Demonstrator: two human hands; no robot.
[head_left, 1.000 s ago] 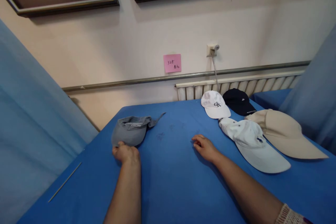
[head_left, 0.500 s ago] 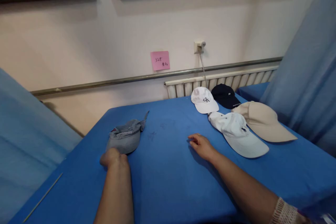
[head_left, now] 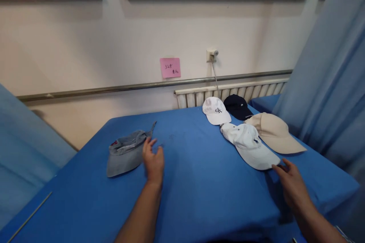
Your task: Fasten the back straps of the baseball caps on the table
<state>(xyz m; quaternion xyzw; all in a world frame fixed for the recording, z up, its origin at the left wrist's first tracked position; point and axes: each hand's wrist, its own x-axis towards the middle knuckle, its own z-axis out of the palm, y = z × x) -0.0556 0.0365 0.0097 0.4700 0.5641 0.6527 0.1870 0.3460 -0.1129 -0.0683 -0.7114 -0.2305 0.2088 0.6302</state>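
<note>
Beyond the left grip [head_left: 154, 161], a pink note [head_left: 170, 68] reads "32", its other handwriting unclear. Beyond the right grip [head_left: 291, 182], leftward, a white cap [head_left: 215, 111] bears "CK", a dark cap [head_left: 237, 106] illegible brim lettering, and the nearest, pale cap [head_left: 247, 141] a small dark emblem [head_left: 256, 141].

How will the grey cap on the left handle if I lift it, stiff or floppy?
The grey cap will probably flop above its brim, where cloth lies slumped. The brim, holding a smooth curve, should stay stiffer. The thin strap sticking out may dangle.
</note>
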